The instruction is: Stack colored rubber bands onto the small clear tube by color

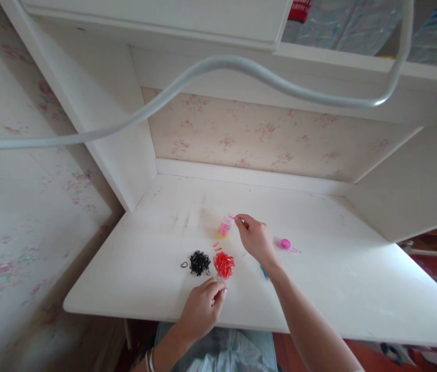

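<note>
Light blue cloth [222, 351] over the person's lap and thin silver bangles [149, 361] on the left wrist fill the bottom edge of the view, below the front rim of a scuffed white wooden bench [338, 279]. The left hand [202, 307] rests on the bench near that rim. Its fingers are curled and its grip is drawn closed, fingertips [220, 293] pressed together just short of a small heap of red elastic bands [224, 264]. Whether anything lies between the fingertips cannot be told.

Just left of the red heap, close but apart, sits a similar heap of black elastic bands [199, 262], with one stray black loop [184, 264] beside it.

The right hand [255, 238] reaches farther in, its grip pinched on a tiny pink band [231, 217] held right by the mouth of a small clear plastic jar [224, 228]. The jar has pink and yellow contents and stands upright behind the red heap. A few loose red bands [216, 246] lie between the jar and the heap.

A round pink lid [285, 244] lies on the bench just right of the right hand. A small blue object [264, 271] shows partly from under the right wrist.

Overhead, a grey hose [218, 64] curves across white shelving [125, 155], with floral wallpaper [272, 139] behind.
</note>
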Tool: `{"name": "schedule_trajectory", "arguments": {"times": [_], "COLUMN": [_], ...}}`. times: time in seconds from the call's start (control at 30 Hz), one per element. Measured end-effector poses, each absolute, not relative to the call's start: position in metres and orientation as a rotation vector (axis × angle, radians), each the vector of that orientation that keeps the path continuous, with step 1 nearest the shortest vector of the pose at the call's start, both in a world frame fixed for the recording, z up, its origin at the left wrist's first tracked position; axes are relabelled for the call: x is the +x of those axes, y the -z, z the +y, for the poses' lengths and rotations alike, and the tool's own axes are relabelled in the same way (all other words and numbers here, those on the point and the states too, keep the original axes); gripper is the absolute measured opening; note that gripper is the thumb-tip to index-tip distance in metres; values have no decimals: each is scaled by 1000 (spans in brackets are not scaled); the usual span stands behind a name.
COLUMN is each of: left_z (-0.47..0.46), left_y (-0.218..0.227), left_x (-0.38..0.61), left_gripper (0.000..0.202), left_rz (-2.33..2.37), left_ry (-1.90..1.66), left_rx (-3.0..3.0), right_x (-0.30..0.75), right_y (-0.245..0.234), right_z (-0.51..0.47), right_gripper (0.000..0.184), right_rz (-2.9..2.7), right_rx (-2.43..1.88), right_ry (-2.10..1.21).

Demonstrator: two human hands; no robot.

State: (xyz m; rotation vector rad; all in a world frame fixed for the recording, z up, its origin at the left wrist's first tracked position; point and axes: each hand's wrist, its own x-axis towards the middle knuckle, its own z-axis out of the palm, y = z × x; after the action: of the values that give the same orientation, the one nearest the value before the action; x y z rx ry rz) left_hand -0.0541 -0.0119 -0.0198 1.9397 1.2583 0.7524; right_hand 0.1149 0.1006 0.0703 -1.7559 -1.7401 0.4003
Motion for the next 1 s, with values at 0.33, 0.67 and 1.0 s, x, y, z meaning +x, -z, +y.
{"name": "schedule_trajectory", "arguments": {"times": [0.33, 0.67, 1.0], "left_z": [-15, -2, 52], "left_y": [22, 10, -17], "left_x": [-53, -30, 28], "left_gripper": [24, 23, 23], "left_rz": [1309, 1497, 1624], "left_ry": [-706, -546, -213], "left_rx": [2038, 2187, 2457], "right_x": [112, 150, 201], "right_y": [-69, -30, 34], "right_z": [116, 62, -27], "right_gripper": [35, 47, 39], "right_rz": [-1885, -1528, -1505], "right_rx": [-1856, -1892, -2360], "right_ry": [-286, -477, -403]}}
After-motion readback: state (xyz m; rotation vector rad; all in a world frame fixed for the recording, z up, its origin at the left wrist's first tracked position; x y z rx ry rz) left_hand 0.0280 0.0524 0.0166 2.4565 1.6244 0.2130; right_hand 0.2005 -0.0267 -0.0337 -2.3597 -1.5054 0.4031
